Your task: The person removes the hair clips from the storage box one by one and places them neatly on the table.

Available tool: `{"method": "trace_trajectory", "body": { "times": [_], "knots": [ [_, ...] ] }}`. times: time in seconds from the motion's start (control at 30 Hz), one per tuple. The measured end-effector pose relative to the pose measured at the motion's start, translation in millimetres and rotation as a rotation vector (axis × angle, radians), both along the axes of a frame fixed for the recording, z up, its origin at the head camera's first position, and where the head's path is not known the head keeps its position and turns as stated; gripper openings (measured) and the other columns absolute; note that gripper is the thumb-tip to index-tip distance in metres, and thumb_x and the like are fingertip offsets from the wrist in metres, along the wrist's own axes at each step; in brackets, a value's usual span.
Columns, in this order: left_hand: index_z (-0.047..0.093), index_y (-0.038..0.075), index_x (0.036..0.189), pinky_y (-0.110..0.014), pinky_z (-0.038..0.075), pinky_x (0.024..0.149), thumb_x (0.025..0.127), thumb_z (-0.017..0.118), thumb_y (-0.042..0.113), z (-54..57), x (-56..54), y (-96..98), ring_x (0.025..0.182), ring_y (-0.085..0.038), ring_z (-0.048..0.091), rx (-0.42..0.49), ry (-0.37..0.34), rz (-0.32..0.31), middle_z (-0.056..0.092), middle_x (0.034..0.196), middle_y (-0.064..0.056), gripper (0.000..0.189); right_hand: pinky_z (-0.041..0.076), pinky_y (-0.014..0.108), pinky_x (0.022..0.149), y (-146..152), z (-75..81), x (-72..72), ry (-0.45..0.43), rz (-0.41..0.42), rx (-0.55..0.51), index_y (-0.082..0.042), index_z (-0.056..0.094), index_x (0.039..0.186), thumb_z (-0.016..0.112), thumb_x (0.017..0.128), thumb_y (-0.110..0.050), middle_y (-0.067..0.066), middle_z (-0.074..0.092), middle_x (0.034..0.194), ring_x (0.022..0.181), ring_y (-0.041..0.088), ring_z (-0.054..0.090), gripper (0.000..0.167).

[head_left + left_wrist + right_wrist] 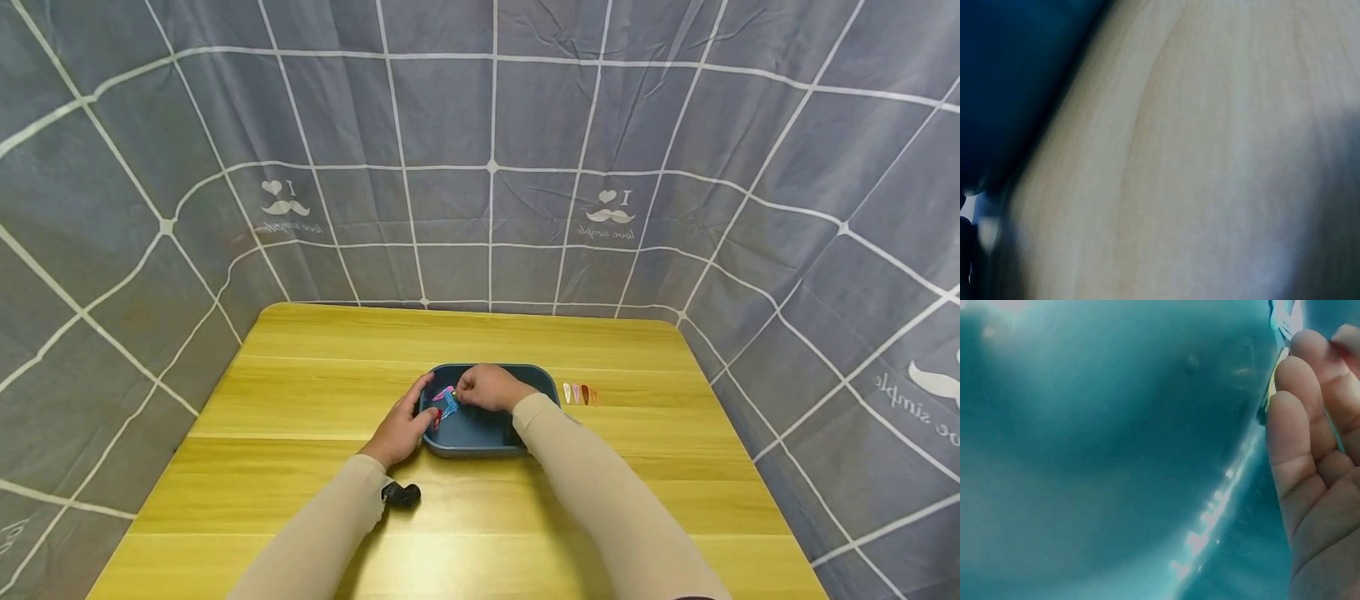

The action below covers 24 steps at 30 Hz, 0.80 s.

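Observation:
A dark blue tray (483, 451) stands on the table with several snap hair clips at its left end. Among them are a pink clip (442, 392), blue clips (449, 406) and a red clip (437, 420). My left hand (401, 429) holds the tray's left rim, the thumb over the edge by the red clip. Over the tray, my right hand (491, 388) pinches a small yellow hair clip (1275, 376) at its fingertips, partly hidden by the fingers. In the left wrist view only the tray's outer wall (1019, 69) and tabletop show clearly.
Right of the tray, a row of hair clips lies on the wooden table (300, 358): a white clip (567, 393), a pale pink clip (576, 394), a brown clip (585, 394) and an orange clip (594, 397). Grey checked curtains (450, 208) surround the table's back and sides.

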State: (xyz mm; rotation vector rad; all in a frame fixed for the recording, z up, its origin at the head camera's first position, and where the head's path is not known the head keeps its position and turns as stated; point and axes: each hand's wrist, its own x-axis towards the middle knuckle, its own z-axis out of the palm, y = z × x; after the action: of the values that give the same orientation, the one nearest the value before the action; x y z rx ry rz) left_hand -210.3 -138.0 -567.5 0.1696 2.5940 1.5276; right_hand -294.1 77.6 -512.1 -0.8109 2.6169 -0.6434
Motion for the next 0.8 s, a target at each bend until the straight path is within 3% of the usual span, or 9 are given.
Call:
{"method": "trace_trajectory", "body": {
  "times": [0.13,0.3,0.4,0.53,0.8],
  "knots": [
    [0.028,0.043,0.165,-0.064,0.026,0.127,0.107,0.056,0.031,-2.2,-2.2,-0.1,0.158,-0.04,0.031,0.0,0.004,0.001,0.03,0.173,-0.013,0.066,0.054,0.027,0.075,1.7,0.6,-0.7,-0.02,-0.028,-0.034,-0.013,0.08,0.102,0.069,0.099,-0.012,-0.002,0.075,0.097,0.079,0.011,0.06,0.011],
    [0.028,0.042,0.165,-0.063,0.026,0.127,0.107,0.056,0.031,-4.2,-4.1,0.3,0.158,-0.039,0.033,0.005,0.006,-0.003,0.031,0.172,-0.014,0.066,0.054,0.026,0.076,4.3,4.1,-1.6,-0.069,-0.039,-0.096,-0.01,0.078,0.124,0.066,0.101,-0.009,0.004,0.077,0.121,0.083,0.01,0.062,0.026],
    [0.027,0.039,0.166,-0.063,0.026,0.127,0.107,0.056,0.03,-3.7,-3.0,0.6,0.157,-0.041,0.033,0.013,0.005,-0.011,0.031,0.171,-0.017,0.067,0.051,0.025,0.069,5.5,8.8,-0.7,-0.113,-0.057,-0.128,-0.009,0.073,0.134,0.065,0.103,-0.008,0.011,0.078,0.117,0.077,0.012,0.06,0.033],
    [0.026,0.041,0.166,-0.063,0.026,0.127,0.107,0.056,0.031,-2.4,-2.2,0.6,0.157,-0.04,0.034,0.015,-0.007,-0.007,0.032,0.171,-0.016,0.067,0.05,0.025,0.065,7.2,14.1,0.4,-0.16,-0.09,-0.168,-0.009,0.071,0.137,0.065,0.103,-0.007,0.014,0.078,0.108,0.072,0.014,0.06,0.034],
    [0.025,0.042,0.166,-0.064,0.024,0.127,0.107,0.057,0.031,-3.0,-3.3,-1.2,0.158,-0.04,0.032,0.016,-0.003,-0.022,0.031,0.172,-0.015,0.068,0.056,0.027,0.068,13.6,23.5,0.6,-0.16,-0.11,-0.189,-0.008,0.071,0.137,0.067,0.099,-0.006,0.011,0.076,0.12,0.072,0.015,0.064,0.038]
  ]
}}
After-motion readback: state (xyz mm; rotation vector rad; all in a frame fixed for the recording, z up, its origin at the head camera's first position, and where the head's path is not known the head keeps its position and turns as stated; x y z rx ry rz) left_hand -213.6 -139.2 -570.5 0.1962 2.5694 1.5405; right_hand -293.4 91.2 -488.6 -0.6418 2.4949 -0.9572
